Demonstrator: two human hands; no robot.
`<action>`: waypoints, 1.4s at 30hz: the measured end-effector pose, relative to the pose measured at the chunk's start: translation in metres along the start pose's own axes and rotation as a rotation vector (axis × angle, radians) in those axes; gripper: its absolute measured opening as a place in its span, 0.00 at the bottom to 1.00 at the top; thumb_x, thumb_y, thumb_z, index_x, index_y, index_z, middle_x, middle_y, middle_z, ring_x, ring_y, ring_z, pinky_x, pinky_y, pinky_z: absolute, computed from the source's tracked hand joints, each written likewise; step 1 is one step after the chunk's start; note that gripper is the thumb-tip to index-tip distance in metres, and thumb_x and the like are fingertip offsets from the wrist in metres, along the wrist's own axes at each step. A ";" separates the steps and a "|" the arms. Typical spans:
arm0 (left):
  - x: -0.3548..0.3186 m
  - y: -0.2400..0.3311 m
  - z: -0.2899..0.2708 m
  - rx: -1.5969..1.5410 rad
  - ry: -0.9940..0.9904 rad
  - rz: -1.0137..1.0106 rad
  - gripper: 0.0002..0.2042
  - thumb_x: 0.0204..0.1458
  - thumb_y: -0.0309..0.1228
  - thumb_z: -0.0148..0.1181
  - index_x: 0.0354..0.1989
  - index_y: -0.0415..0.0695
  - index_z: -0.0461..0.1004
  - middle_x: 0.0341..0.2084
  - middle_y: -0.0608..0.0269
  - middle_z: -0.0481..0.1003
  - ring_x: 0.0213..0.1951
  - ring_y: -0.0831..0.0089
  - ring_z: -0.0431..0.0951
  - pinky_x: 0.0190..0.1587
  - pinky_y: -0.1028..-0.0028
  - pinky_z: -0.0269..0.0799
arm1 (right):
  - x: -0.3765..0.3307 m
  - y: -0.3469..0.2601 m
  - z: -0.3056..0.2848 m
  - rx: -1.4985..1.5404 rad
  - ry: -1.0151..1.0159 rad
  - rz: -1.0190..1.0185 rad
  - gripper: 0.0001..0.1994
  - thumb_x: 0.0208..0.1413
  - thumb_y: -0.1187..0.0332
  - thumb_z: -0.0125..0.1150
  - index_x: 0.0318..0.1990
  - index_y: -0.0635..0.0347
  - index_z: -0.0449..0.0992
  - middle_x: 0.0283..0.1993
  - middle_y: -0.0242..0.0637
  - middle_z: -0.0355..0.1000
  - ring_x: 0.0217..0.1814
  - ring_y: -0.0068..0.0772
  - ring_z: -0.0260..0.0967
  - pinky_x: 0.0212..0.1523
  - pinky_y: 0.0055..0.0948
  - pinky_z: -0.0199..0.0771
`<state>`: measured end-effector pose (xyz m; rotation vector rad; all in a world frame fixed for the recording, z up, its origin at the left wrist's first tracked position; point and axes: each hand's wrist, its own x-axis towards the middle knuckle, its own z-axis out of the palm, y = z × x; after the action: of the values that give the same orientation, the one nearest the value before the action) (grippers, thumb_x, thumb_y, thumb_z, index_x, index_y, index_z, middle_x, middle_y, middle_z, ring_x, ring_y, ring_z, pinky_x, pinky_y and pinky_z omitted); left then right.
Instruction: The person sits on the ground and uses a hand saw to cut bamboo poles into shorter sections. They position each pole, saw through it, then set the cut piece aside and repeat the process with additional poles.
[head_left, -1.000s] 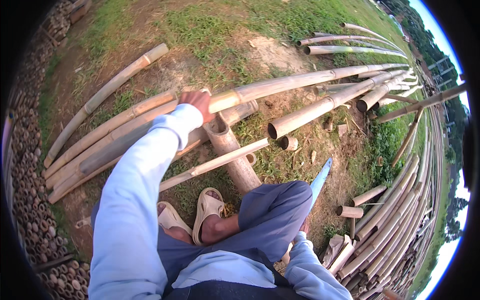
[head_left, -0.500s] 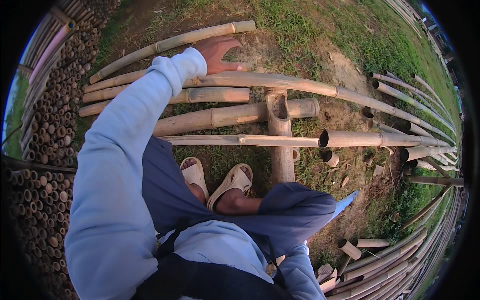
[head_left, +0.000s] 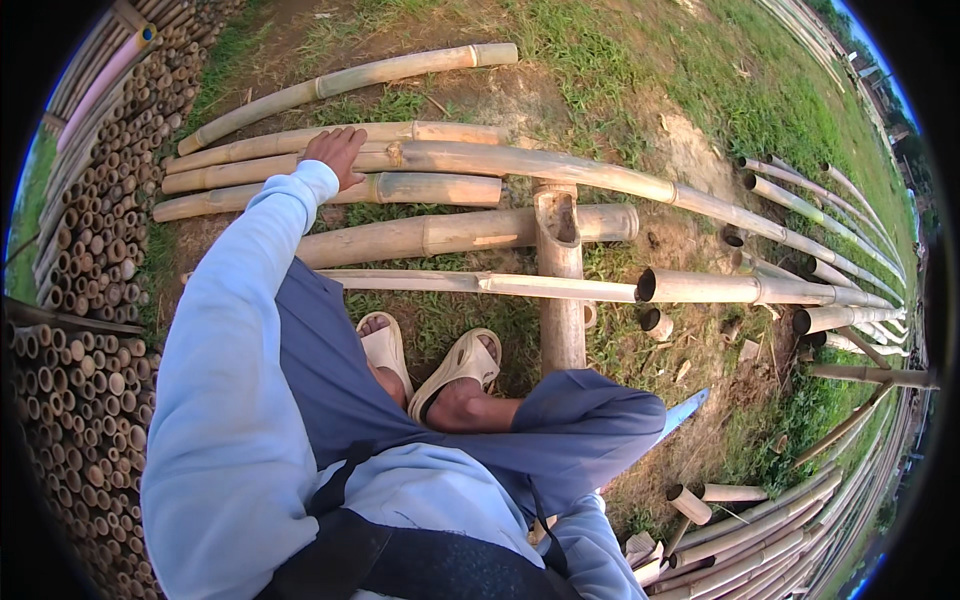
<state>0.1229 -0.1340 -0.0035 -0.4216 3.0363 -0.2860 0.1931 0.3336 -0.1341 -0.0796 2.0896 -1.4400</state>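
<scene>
My left hand (head_left: 337,157) lies over a long bamboo pole (head_left: 530,163) and the shorter bamboo piece beside it, its fingers stretched forward across them. The long pole rests on an upright bamboo post (head_left: 562,290) with a notched top and reaches far to the right. A bare blue sleeve (head_left: 590,540) shows my right arm, bent low at my right side. Its hand is almost wholly hidden behind my knee, so its fingers cannot be seen. A flat blue strip, like a blade (head_left: 685,415), sticks out past that knee; what holds it is hidden.
Further cut bamboo pieces (head_left: 350,80) lie ahead on grass and soil. A split bamboo length (head_left: 480,283) crosses in front of my sandals (head_left: 460,365). Stacked bamboo (head_left: 90,400) rises on the left. More poles (head_left: 780,540) lie at lower right, with others (head_left: 820,290) at far right.
My left hand has moved left and back from beyond the long pole and come down onto the poles, its fingers less spread. The blue strip has shifted slightly.
</scene>
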 end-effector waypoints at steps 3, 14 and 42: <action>0.007 0.012 -0.003 0.031 0.077 -0.002 0.39 0.42 0.43 0.78 0.62 0.46 0.65 0.58 0.53 0.71 0.59 0.54 0.73 0.64 0.58 0.67 | -0.011 0.047 -0.046 -0.035 0.251 0.111 0.29 0.53 0.47 0.61 0.54 0.60 0.78 0.41 0.48 0.81 0.44 0.50 0.79 0.46 0.49 0.77; 0.048 0.024 0.016 0.009 -0.241 -0.156 0.28 0.45 0.37 0.71 0.56 0.44 0.72 0.47 0.50 0.80 0.52 0.52 0.80 0.59 0.58 0.73 | -0.033 0.168 -0.092 -0.095 0.573 0.486 0.28 0.53 0.46 0.61 0.52 0.61 0.79 0.41 0.47 0.81 0.43 0.49 0.79 0.45 0.48 0.77; 0.049 0.081 -0.007 -0.339 -0.118 0.264 0.37 0.49 0.54 0.65 0.63 0.41 0.72 0.55 0.47 0.78 0.60 0.53 0.76 0.64 0.57 0.67 | -0.226 -0.072 -0.263 0.278 1.428 -0.288 0.10 0.50 0.74 0.60 0.40 0.65 0.74 0.25 0.35 0.69 0.24 0.28 0.65 0.28 0.31 0.69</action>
<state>0.0537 -0.0698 -0.0135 -0.0449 2.9748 0.2611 0.2276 0.6068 0.0892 1.0997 2.9081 -2.3154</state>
